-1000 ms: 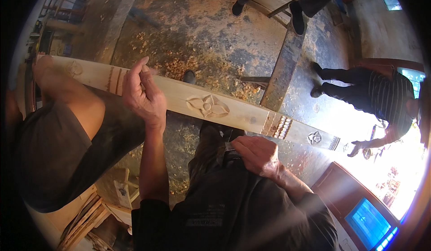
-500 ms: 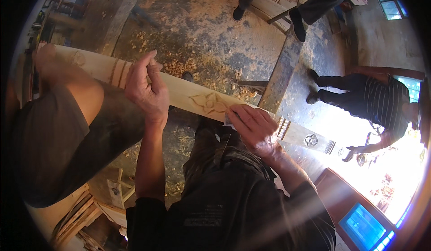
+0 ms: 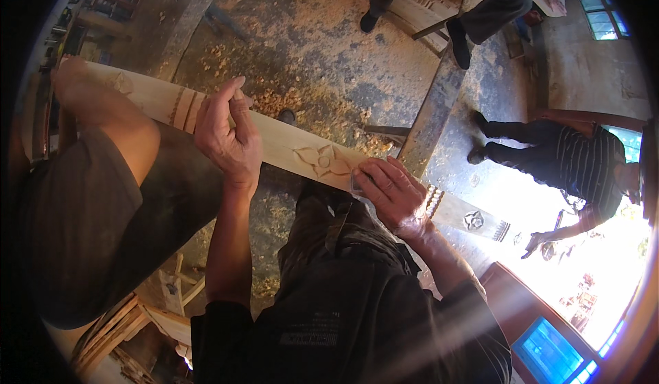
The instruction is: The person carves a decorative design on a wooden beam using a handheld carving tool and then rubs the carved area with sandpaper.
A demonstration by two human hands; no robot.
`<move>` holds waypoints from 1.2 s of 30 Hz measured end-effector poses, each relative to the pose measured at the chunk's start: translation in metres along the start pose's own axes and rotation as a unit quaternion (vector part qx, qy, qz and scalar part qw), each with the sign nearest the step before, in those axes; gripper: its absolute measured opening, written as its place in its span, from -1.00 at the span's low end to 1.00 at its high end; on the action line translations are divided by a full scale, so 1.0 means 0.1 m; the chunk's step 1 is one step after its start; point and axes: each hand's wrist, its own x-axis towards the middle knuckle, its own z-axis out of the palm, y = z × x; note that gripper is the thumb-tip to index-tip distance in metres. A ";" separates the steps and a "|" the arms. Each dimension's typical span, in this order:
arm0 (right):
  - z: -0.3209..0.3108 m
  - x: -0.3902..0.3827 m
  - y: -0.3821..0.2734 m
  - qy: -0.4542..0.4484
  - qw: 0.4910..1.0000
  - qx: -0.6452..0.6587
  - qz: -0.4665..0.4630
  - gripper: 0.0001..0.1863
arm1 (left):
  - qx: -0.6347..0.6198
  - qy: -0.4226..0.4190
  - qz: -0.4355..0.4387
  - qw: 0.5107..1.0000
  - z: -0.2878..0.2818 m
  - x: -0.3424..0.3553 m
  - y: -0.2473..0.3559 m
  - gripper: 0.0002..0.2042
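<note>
A long pale wooden board slants across in front of me, carved with a flower near its middle. My left hand is closed over the board beside some carved cross bands, its fingertips at the far edge. To the right of the flower, my right hand lies on the board with bent fingers. They pinch a small pale sheet, perhaps sandpaper, mostly hidden beneath them. Beyond that hand the board shows a beaded band and a darker flower.
At my left, another person's bare arm reaches to the board's far left end. A person in a striped shirt bends at the right. A bench stands ahead, and wood shavings litter the floor. Someone's legs show at the top.
My right hand has slid very slightly right along the board, still on the pale sheet. My left hand keeps its place on the wood. The striped-shirt person's hand has shifted a little.
</note>
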 end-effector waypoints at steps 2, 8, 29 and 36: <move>0.00 0.01 0.00 -0.005 1.000 0.005 -0.005 -0.49 | 0.004 -0.005 -0.005 1.000 -0.01 0.01 0.00 -0.76; -0.06 0.07 -0.03 -0.042 0.999 0.023 0.003 -0.49 | 0.004 -0.006 -0.003 1.000 -0.02 0.01 0.00 -0.72; -0.02 0.07 0.03 -0.056 0.996 0.060 0.023 -0.44 | 0.006 0.004 -0.004 1.000 0.00 0.01 0.01 -0.77; 0.04 0.05 0.05 -0.040 0.998 0.053 0.013 -0.46 | 0.004 0.008 0.003 1.000 0.02 -0.01 -0.02 -0.75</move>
